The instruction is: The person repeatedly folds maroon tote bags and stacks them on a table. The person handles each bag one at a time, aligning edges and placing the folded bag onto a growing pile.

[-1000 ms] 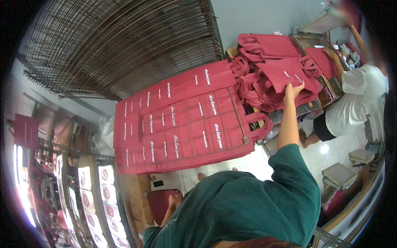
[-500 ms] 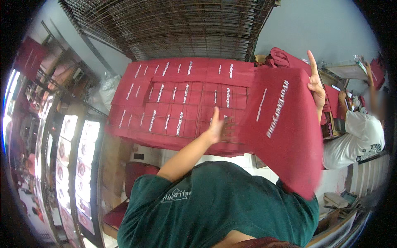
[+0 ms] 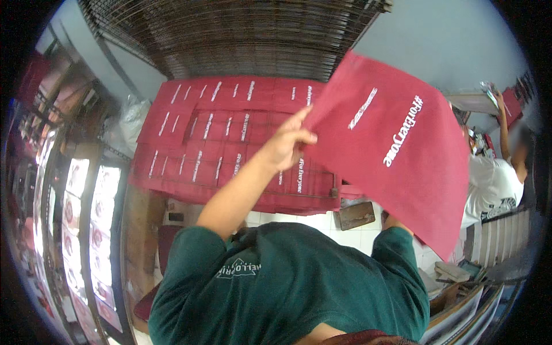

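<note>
A maroon fabric panel (image 3: 368, 144) with white printed lettering is raised at the right of the head view, spread out and slightly bowed. At its left edge is my left hand (image 3: 284, 144), thumb and fingers closed on the cloth. Behind the panel my right hand is hidden; only part of the right forearm (image 3: 397, 223) shows below it. More printed maroon panels (image 3: 201, 129) lie side by side on a wide table, with a thin wire rack frame (image 3: 261, 141) over some of them.
A stack of wire racks (image 3: 230, 40) rises tilted beyond the table. To the right, a person in a white shirt (image 3: 497, 184) works at another bench. Lit glass panels (image 3: 106, 230) stand at left; clear plastic bags (image 3: 133, 118) sit by the table's left end. A brown stool (image 3: 355, 215) stands below.
The maroon panel has swung up and leftward, now covering the right end of the table. My left hand has risen to its edge; my right hand has dropped out of sight behind it.
</note>
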A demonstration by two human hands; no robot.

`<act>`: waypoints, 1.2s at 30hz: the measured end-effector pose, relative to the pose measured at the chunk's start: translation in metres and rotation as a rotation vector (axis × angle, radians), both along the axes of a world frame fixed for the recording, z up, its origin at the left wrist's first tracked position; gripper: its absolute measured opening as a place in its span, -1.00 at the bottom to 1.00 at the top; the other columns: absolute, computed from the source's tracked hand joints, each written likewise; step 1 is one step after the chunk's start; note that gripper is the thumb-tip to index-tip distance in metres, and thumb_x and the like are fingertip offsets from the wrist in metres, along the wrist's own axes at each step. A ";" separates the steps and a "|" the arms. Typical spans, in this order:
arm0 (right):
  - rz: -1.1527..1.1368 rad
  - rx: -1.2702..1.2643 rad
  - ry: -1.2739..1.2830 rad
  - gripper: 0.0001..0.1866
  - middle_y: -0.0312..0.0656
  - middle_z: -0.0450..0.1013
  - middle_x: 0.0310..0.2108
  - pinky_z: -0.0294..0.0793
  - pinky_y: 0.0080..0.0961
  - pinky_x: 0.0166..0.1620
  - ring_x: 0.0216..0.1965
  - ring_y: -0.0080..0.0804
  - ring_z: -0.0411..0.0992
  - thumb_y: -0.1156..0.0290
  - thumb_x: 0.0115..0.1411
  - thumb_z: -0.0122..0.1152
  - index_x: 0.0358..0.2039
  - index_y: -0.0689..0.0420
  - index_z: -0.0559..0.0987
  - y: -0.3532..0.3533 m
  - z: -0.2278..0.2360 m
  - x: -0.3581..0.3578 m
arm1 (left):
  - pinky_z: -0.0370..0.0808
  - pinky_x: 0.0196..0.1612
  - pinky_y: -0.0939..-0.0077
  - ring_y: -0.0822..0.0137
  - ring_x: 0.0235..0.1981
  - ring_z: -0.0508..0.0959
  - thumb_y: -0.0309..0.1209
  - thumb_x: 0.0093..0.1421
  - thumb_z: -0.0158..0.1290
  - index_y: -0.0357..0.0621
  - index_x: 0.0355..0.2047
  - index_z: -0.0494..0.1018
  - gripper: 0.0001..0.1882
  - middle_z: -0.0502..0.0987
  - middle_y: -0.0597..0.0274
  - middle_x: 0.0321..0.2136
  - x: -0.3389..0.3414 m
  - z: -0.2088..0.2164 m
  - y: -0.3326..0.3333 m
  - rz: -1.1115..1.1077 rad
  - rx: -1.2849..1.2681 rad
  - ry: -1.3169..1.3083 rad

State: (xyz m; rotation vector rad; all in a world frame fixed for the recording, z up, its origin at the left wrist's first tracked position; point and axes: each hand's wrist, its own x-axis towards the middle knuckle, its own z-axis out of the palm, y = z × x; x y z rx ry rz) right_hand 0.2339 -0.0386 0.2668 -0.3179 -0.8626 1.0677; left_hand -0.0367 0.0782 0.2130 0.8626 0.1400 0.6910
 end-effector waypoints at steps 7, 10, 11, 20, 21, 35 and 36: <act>0.615 -0.334 -0.220 0.14 -0.16 -0.22 0.27 0.09 0.14 0.12 0.22 0.07 -0.05 -0.13 -0.22 0.32 0.28 -0.15 -0.13 -0.021 -0.214 -0.070 | 0.43 -0.06 0.48 0.43 -0.08 0.41 -0.64 -0.09 -0.08 -0.10 0.18 0.06 -0.26 0.35 0.25 -0.03 -0.068 -0.013 0.041 0.149 -0.013 0.110; 0.574 -0.139 0.055 0.14 0.06 -0.13 0.26 0.19 0.12 0.08 0.15 0.19 0.08 -0.21 -0.20 0.26 0.27 -0.07 -0.15 -0.046 -0.207 -0.118 | 0.40 -0.06 0.40 0.44 -0.07 0.39 -0.62 -0.07 -0.09 -0.04 0.18 0.06 -0.27 0.35 0.30 -0.03 -0.120 -0.034 0.039 0.150 -0.075 0.380; 0.483 -0.231 0.139 0.05 0.02 -0.10 0.25 0.19 0.12 0.08 0.15 0.15 0.09 -0.11 -0.12 0.24 0.27 -0.07 -0.12 -0.041 -0.205 -0.121 | 0.40 -0.09 0.41 0.45 -0.08 0.39 -0.62 -0.07 -0.09 -0.02 0.18 0.07 -0.27 0.35 0.31 -0.04 -0.136 -0.044 0.038 0.154 -0.090 0.459; -0.077 -0.904 -0.087 -0.43 -0.19 0.20 0.10 0.26 -0.25 0.10 0.09 -0.26 0.22 0.44 0.13 0.00 0.18 -0.04 0.17 0.077 -0.200 -0.175 | 0.32 -0.41 0.64 0.53 -0.23 0.38 -0.58 -0.13 -0.06 0.00 0.15 0.16 -0.28 0.39 0.38 -0.15 -0.254 -0.115 0.086 0.285 -0.216 0.596; -0.061 -0.897 -0.087 -0.45 -0.20 0.21 0.10 0.25 -0.26 0.11 0.09 -0.27 0.22 0.44 0.13 0.01 0.17 -0.02 0.20 0.091 -0.193 -0.188 | 0.31 -0.42 0.65 0.53 -0.24 0.38 -0.55 -0.14 -0.05 0.02 0.17 0.13 -0.25 0.40 0.38 -0.16 -0.267 -0.125 0.098 0.301 -0.222 0.563; -0.078 -0.990 -0.161 -0.79 -0.36 0.33 -0.41 0.24 -0.60 -0.41 -0.44 -0.47 0.27 0.38 0.08 0.08 -0.22 0.01 0.44 0.290 -0.218 -0.232 | 0.42 -0.39 0.58 0.47 -0.38 0.45 -0.61 -0.07 -0.01 -0.01 0.20 0.04 -0.23 0.42 0.25 -0.16 -0.403 -0.198 0.249 0.716 0.045 0.703; -0.083 -1.043 -0.189 -0.80 -0.35 0.34 -0.42 0.29 -0.61 -0.47 -0.48 -0.45 0.29 0.40 0.10 0.07 -0.22 0.03 0.44 0.304 -0.242 -0.223 | 0.43 -0.36 0.55 0.44 -0.37 0.46 -0.59 -0.09 0.03 -0.03 0.18 0.08 -0.24 0.43 0.23 -0.17 -0.405 -0.231 0.265 0.785 0.069 0.775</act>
